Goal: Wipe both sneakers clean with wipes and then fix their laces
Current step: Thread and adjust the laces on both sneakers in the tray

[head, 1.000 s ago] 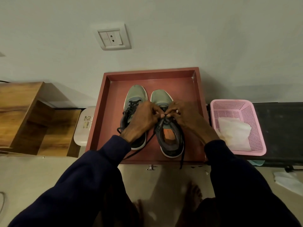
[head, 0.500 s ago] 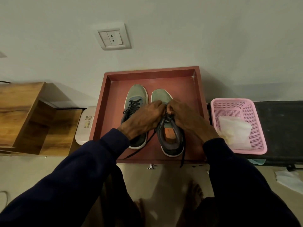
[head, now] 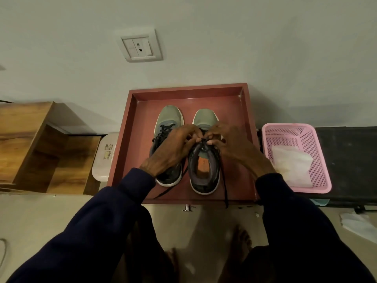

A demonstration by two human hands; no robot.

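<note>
The wiping looks done and the lacing step is in hand, as I judge it; the two shoes stand side by side, toes to the wall, in the red tray [head: 138, 139]; white wipes [head: 291, 166] lie in the pink basket [head: 318, 160] just beside the tray; the left hand [head: 173, 150] and the right hand [head: 228, 144] meet over the top eyelets of the right sneaker [head: 205, 174], fingers curled and pinching its dark lace [head: 224, 186], whose loose ends trail past the heel and over the tray's near edge; the left sneaker [head: 168, 117] lies partly under the left wrist, and whether it is tied I cannot tell; the next move likely calls for crossing the ends, pulling them snug, then forming a bow without dragging the shoe.
</note>
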